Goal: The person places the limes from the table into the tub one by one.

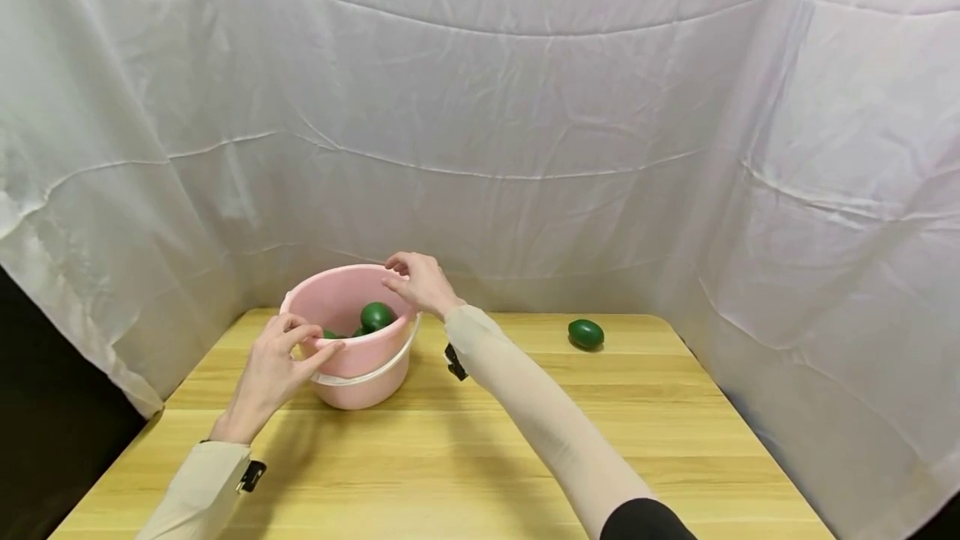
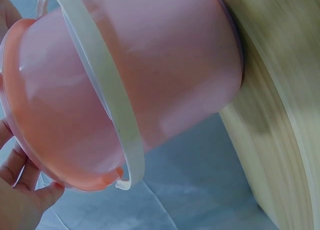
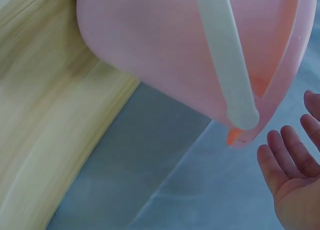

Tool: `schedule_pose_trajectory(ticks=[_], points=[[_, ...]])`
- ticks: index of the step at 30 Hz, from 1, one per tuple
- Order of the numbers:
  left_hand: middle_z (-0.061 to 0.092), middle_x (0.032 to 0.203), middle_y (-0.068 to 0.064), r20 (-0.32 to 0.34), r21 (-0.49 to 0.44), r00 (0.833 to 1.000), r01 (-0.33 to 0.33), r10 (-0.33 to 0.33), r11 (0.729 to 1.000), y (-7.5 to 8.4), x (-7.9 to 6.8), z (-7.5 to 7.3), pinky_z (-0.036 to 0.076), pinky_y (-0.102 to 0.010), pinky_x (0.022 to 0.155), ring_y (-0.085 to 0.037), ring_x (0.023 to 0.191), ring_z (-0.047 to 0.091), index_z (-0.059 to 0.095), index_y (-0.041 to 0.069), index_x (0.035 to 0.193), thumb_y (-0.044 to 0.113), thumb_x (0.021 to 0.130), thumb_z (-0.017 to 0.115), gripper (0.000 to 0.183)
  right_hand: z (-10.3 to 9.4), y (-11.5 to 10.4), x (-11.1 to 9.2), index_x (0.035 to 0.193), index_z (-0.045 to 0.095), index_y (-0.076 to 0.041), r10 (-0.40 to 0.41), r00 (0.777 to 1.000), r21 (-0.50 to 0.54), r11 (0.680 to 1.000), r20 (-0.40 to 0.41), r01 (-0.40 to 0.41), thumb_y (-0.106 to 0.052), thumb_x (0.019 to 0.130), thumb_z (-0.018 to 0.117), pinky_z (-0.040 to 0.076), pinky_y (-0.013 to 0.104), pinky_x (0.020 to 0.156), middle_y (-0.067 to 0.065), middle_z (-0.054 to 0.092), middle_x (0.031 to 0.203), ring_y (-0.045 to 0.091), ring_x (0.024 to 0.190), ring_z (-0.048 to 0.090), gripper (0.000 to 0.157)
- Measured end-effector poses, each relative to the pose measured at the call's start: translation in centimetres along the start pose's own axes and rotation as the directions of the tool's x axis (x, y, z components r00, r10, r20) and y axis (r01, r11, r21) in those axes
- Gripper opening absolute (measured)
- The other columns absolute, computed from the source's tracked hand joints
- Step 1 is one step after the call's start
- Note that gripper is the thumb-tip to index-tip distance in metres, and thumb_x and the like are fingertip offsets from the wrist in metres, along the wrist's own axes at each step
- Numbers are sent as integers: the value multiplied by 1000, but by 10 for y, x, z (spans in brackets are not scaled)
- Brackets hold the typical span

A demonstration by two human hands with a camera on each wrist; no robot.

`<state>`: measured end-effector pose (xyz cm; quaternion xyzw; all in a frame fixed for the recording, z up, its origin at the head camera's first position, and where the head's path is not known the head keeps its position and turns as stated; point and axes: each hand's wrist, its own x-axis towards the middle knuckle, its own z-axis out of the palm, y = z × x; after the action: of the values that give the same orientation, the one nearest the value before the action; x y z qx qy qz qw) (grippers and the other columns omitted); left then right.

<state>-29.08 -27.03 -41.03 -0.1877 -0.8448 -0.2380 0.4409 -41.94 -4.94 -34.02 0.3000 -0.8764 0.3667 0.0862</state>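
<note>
A pink bucket with a white handle stands upright at the table's left side. Several dark green, smooth oval fruits, among them one fruit, lie inside it. My left hand grips the bucket's near left rim, thumb on the outside and fingers over the edge. At the far right rim is my right hand, its fingers loosely bent and spread. In the right wrist view those fingers look apart from the bucket and hold nothing. The bucket's bottom inside is hidden.
One more dark green oval fruit lies on the wooden table toward the back right. White cloth hangs behind the table and along its sides. Black wrist straps show at the sleeves.
</note>
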Motion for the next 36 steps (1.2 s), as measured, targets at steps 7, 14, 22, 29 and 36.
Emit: schedule_pose_trajectory(ticks=[7, 14, 22, 29, 36], points=[[58, 86, -7, -5, 6, 1000, 8, -8, 1000, 0, -1, -2, 36, -21, 71, -18, 83, 50, 71, 4, 80, 13, 65, 90, 25, 0, 6, -4, 121, 66, -13, -11, 1000, -16, 1000, -16, 11, -34, 97, 62, 51, 32, 92, 3, 67, 117, 20, 109, 63, 32], [58, 85, -7, -18, -1, 1000, 6, -6, 1000, 0, -2, -3, 35, -20, 71, -18, 82, 49, 71, 3, 79, 11, 64, 90, 25, -3, 15, -10, 122, 66, -12, -10, 999, 21, 1000, -36, 11, -30, 97, 62, 51, 32, 92, 4, 69, 117, 20, 107, 65, 31], [58, 85, -8, -42, -9, 998, -45, 44, 999, -1, -1, 1, 35, -19, 70, -18, 82, 49, 71, 3, 79, 10, 62, 91, 26, -9, 33, -23, 122, 66, -9, 3, 1000, 22, 1000, -29, -2, -28, 97, 62, 52, 31, 91, 3, 70, 114, 17, 104, 66, 32], [57, 83, -9, -51, -1, 995, -83, 83, 997, -4, -1, -1, 36, -21, 70, -20, 81, 49, 71, 0, 81, 11, 61, 90, 30, -10, 53, -33, 118, 68, -8, -6, 999, 20, 1000, -43, 7, -22, 95, 63, 53, 32, 91, 5, 71, 114, 18, 102, 67, 27], [56, 83, -10, -56, -2, 994, -92, 92, 996, -3, -3, -2, 35, -23, 70, -20, 80, 48, 70, 0, 81, 12, 60, 90, 31, -10, 70, -46, 115, 69, -10, 10, 999, 13, 1000, -48, -10, -20, 95, 63, 53, 34, 91, 6, 71, 113, 19, 100, 68, 24]])
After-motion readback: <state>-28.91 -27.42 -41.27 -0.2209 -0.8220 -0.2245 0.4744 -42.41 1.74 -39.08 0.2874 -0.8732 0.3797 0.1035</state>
